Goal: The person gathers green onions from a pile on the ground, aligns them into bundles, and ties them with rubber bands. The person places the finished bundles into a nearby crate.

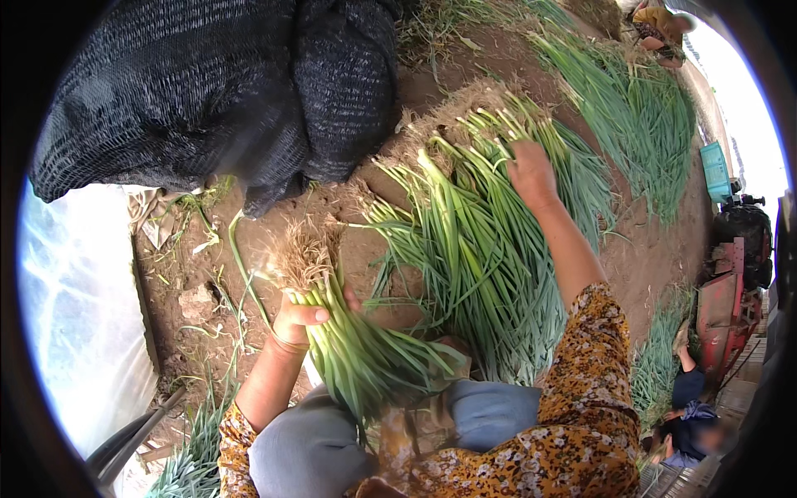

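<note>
My left hand (pixel 302 320) is closed around a thick bunch of green onions (pixel 348 348), just below its brown roots, with the leaves hanging over my knees. My right arm reaches out to a large heap of green onions (pixel 473 249) on the soil. There my right hand (pixel 533 174) touches the white stem ends near the roots. Its fingertips are partly hidden, so whether it grips a stem cannot be told.
Black mesh netting (pixel 205 93) lies bundled at the upper left, above translucent plastic sheeting (pixel 81 311). More green onions (pixel 647 118) lie at the upper right, near a teal crate (pixel 716 171) and a red machine (pixel 722 305). Two other people (pixel 660 28) (pixel 691 423) are at the right edge.
</note>
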Action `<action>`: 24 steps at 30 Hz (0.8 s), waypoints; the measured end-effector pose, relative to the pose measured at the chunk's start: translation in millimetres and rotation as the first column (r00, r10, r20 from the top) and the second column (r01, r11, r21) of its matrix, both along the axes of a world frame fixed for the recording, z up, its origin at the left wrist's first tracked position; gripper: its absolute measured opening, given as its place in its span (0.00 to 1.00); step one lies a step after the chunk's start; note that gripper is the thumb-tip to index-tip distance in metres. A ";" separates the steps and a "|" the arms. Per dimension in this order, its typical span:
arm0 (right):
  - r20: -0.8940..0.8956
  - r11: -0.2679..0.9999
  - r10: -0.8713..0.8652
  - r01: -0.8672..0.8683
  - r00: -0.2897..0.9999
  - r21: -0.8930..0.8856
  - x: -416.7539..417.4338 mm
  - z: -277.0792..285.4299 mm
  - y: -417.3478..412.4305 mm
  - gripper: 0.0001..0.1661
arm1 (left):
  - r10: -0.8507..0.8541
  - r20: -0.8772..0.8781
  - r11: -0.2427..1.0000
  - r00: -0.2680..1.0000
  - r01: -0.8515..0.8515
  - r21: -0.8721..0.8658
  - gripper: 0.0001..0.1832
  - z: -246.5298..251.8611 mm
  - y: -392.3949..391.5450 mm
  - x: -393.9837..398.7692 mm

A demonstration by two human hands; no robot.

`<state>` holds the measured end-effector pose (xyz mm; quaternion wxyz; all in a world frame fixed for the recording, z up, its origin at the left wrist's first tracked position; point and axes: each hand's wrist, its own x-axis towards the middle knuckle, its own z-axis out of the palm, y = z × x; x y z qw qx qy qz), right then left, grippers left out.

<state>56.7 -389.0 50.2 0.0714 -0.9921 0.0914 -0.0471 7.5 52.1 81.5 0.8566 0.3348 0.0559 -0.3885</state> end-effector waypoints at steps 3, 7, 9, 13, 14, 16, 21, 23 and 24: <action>-0.186 0.996 -0.041 0.056 0.982 0.076 12.8 -31.7 19.5 0.24 | -0.010 -0.017 1.000 1.000 0.010 -0.006 0.30 -5.2 -0.3 -1.9; -0.394 0.967 -0.199 0.113 0.897 -0.230 37.9 -50.6 50.0 0.20 | -0.009 -0.048 1.000 0.999 0.009 0.000 0.30 -5.7 2.4 -2.8; -0.470 0.958 -0.231 0.115 0.852 -0.263 45.9 -48.5 54.2 0.19 | 0.015 -0.033 1.000 0.999 -0.015 0.012 0.30 -3.2 5.7 -2.3; -0.464 0.982 -0.182 0.139 0.867 -0.124 34.2 -22.6 17.7 0.20 | 0.049 -0.022 0.999 0.999 -0.049 0.010 0.29 -3.3 8.5 -2.4; -0.373 0.992 -0.074 0.029 0.925 -0.126 23.0 -15.2 11.6 0.19 | 0.051 -0.027 0.999 0.998 -0.051 0.017 0.29 -3.9 10.5 -1.5; -0.320 0.999 0.026 -0.011 0.947 0.047 1.7 10.9 19.0 0.17 | 0.037 -0.039 0.999 0.999 -0.036 0.022 0.29 -4.5 11.0 -0.4; -0.339 0.638 0.234 0.120 0.911 0.761 -25.0 56.8 75.2 0.12 | -0.001 -0.029 0.998 1.000 -0.001 -0.068 0.30 0.7 2.0 0.3; -0.319 0.442 0.350 0.145 0.881 0.885 -22.8 73.2 111.8 0.13 | -0.001 0.011 0.997 1.000 0.002 -0.082 0.31 2.0 2.9 3.3; -0.300 0.339 0.402 0.164 0.865 0.926 -21.8 81.1 128.1 0.13 | 0.004 0.038 0.993 0.999 0.000 -0.118 0.31 2.3 2.0 5.0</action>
